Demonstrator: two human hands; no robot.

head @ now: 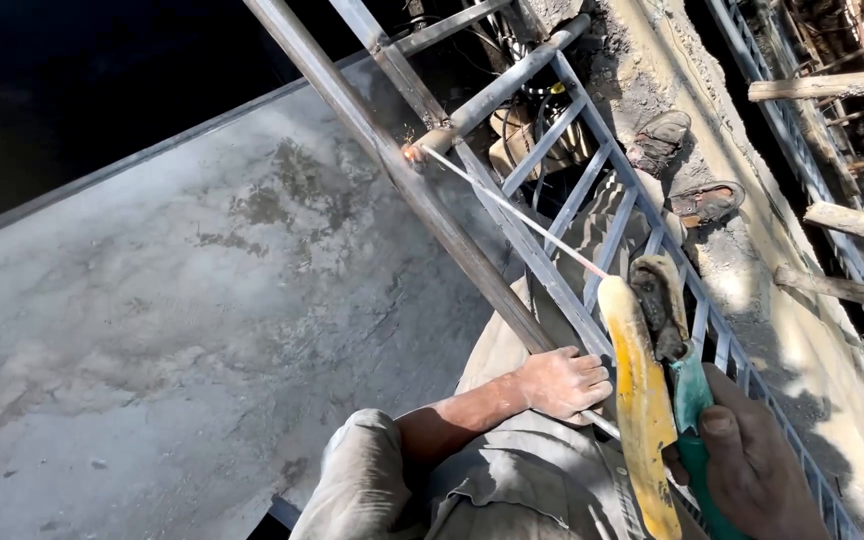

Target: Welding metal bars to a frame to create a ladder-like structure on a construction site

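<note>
A grey metal sheet (pixel 172 300) fills nine o'clock, bare and stained. A steel frame (pixel 592 230) of bars runs from twelve to five o'clock. The left hand (pixel 564 383) rests on a frame bar, fingers curled over it. The right hand (pixel 752 460), at five o'clock, is clamped on a green-handled holder (pixel 687 400). Its thin rod (pixel 512 212) reaches to eleven o'clock, its tip sparking against the frame.

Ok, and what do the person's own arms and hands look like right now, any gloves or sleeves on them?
Both hands are bare, with no gloves. The left hand shows a bare forearm up to a dusty grey-beige sleeve, rolled or pushed up near the elbow. Of the right hand only the bare fingers and knuckles show; its wrist and sleeve are out of frame. No rings, watch or markings are visible.
</note>
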